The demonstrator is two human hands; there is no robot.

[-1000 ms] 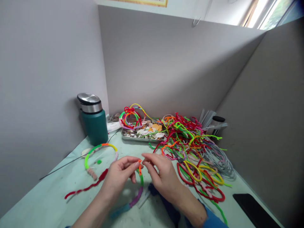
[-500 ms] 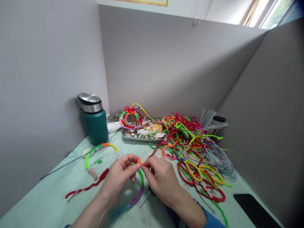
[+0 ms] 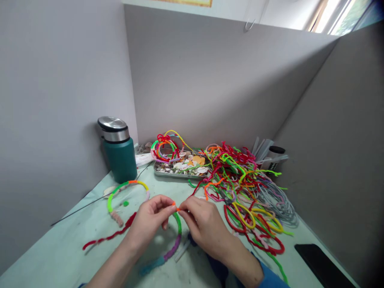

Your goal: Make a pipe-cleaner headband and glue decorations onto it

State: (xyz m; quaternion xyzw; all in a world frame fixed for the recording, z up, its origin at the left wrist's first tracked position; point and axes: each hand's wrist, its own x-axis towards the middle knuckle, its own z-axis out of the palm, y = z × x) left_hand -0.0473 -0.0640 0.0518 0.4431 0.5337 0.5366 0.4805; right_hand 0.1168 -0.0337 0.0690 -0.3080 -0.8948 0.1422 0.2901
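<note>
We seem to be in a partitioned craft booth: tall grey partitions (image 3: pixel 195 80) enclose the worktop (image 3: pixel 54 252) along its left, far and right edges. A heap of fuzzy coloured stems (image 3: pixel 231 164) spreads from the far right corner, scissors (image 3: pixel 228 200) lie among them, and a tray (image 3: pixel 180 175) of small loose pieces sits by the far edge. We cannot tell what building holds it.
</note>
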